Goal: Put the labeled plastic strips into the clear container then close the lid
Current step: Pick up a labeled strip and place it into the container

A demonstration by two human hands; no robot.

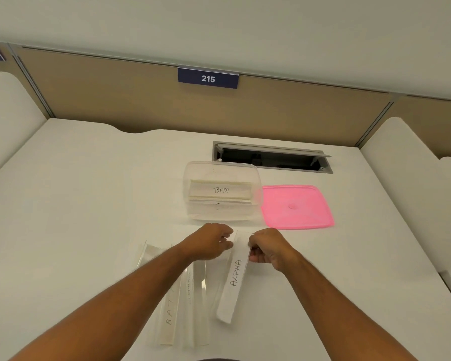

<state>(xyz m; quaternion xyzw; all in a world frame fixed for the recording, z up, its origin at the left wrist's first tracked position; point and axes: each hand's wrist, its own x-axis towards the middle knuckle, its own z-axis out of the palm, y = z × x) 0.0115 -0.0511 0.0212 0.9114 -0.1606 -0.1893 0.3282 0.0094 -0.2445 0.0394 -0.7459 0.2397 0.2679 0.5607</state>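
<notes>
The clear container [193, 175] stands open on the white desk with a strip marked BETA [220, 190] and another strip below it inside. Its pink lid [296, 207] lies flat just to the right. In front of the container, my left hand [212, 243] and my right hand [267, 247] both pinch the far end of a white strip marked ALPHA [233, 280], which slants down toward me. Two more clear strips lie on the desk under my left forearm, one marked BAT [168, 316], the other [195, 303] faintly lettered.
An open cable hatch [271, 157] is cut into the desk behind the container. A tan partition with a blue sign reading 215 [208, 78] closes off the back. Rounded white dividers rise at the left and right sides.
</notes>
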